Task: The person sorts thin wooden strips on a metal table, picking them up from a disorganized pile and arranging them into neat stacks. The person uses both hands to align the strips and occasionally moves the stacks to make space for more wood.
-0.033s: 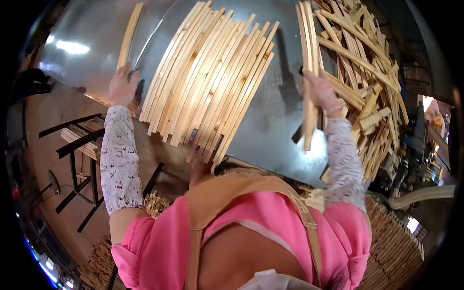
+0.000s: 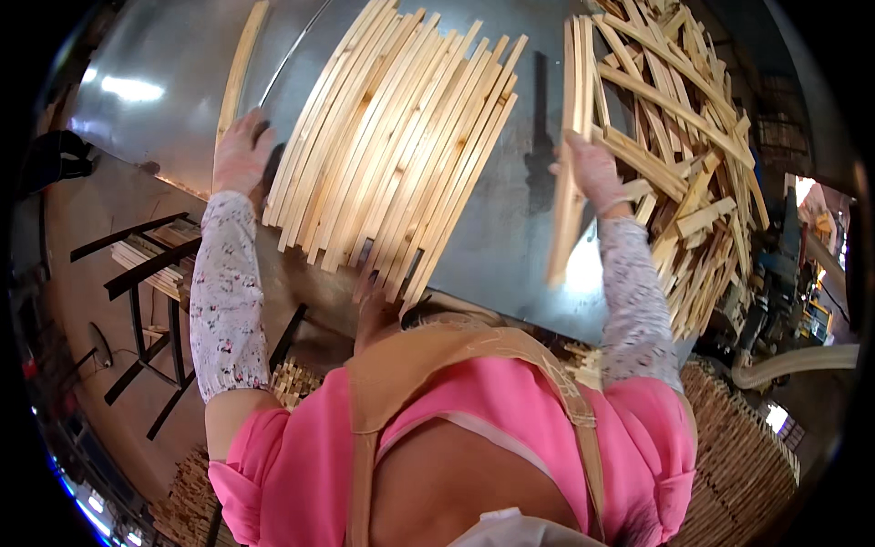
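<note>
My right hand, in a thin pale glove, is closed around a couple of long light wooden strips at the right of the metal table. Their near ends stick out below the hand, slightly blurred. At the left, my gloved left hand lies over the near part of a single wooden strip, fingers stretched and thumb apart. Between my hands a row of many wooden strips lies side by side, their ends uneven. Some near ends overhang the table's front edge.
A tangled heap of wooden strips covers the table's right side. A dark metal frame holding more strips stands on the floor at left. Stacked wood sits low at right, near a pale hose. The metal table shines.
The strips in my right hand have shifted, their near ends swinging a little left. My left hand has moved slightly farther up along the single strip.
</note>
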